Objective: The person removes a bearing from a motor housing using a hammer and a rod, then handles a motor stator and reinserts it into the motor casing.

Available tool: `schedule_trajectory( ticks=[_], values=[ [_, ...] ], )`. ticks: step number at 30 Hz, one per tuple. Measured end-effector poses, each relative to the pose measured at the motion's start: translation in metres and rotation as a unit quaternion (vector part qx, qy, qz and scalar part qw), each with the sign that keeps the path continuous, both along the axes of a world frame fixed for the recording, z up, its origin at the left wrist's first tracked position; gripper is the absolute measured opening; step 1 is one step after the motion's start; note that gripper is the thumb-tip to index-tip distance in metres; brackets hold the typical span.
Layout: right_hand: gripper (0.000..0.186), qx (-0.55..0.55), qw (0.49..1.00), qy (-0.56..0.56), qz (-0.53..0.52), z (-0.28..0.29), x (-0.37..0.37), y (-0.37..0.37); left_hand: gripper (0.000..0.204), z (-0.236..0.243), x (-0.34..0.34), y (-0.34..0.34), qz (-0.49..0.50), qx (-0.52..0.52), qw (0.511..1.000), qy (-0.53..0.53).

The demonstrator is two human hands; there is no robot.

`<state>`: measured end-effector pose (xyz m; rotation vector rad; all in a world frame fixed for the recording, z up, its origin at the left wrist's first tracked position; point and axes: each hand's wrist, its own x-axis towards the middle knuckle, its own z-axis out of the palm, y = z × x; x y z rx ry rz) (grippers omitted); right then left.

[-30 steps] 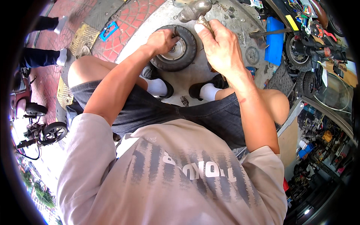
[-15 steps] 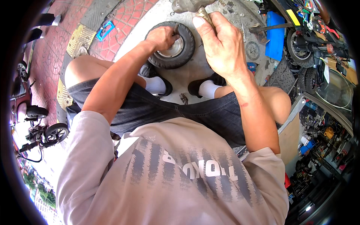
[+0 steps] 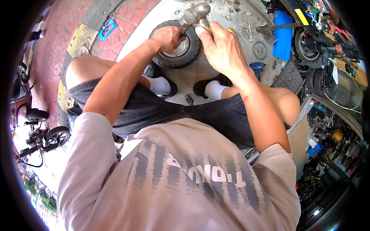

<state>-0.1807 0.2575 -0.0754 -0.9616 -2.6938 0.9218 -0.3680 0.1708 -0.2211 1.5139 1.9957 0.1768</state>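
My left hand (image 3: pixel 167 38) is closed on a dark metal rod (image 3: pixel 184 30) held over the hub of a small black-tyred wheel (image 3: pixel 173 61) with a silver rim, lying flat on the concrete. My right hand (image 3: pixel 219 46) grips a short-handled hammer (image 3: pixel 194 14), its heavy metal head just above the rod's top; whether they touch I cannot tell. A blue tool (image 3: pixel 256 68) lies beside my right wrist, partly hidden. A small metal part (image 3: pixel 189 100) rests between my feet.
At right are a blue panel (image 3: pixel 282 36), a scooter wheel (image 3: pixel 308 48) and cluttered tools and parts (image 3: pixel 323 138). At left are parked two-wheelers (image 3: pixel 52 138), red paving (image 3: pixel 50 69) and a blue frame-like object (image 3: pixel 108 30). A person's foot (image 3: pixel 39 34) shows at the far left.
The hammer head has come down and left toward the rod in my left hand, after being higher and further right. The other person's legs have moved off toward the far left edge.
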Motion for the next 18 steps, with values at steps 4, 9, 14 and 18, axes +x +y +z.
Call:
schedule_trajectory(
  ticks=[4,9,14,18],
  values=[
    [0.041,-0.038,0.999,0.019,-0.032,0.006,0.002,0.003,0.038,-0.008,-0.004,0.001,0.022,-0.002,1.0,-0.011],
    [0.04,-0.026,0.998,0.06,-0.026,0.012,-0.003,0.002,0.04,-0.013,-0.017,-0.002,0.047,0.023,0.998,-0.038],
    [0.039,-0.023,0.996,0.08,-0.011,0.024,-0.008,-0.002,0.041,-0.019,-0.018,-0.005,0.056,0.021,0.998,-0.031],
    [0.04,0.021,1.0,0.009,0.012,0.017,-0.011,-0.005,0.042,0.0,-0.009,0.002,0.05,-0.019,0.999,-0.003]
  ],
)
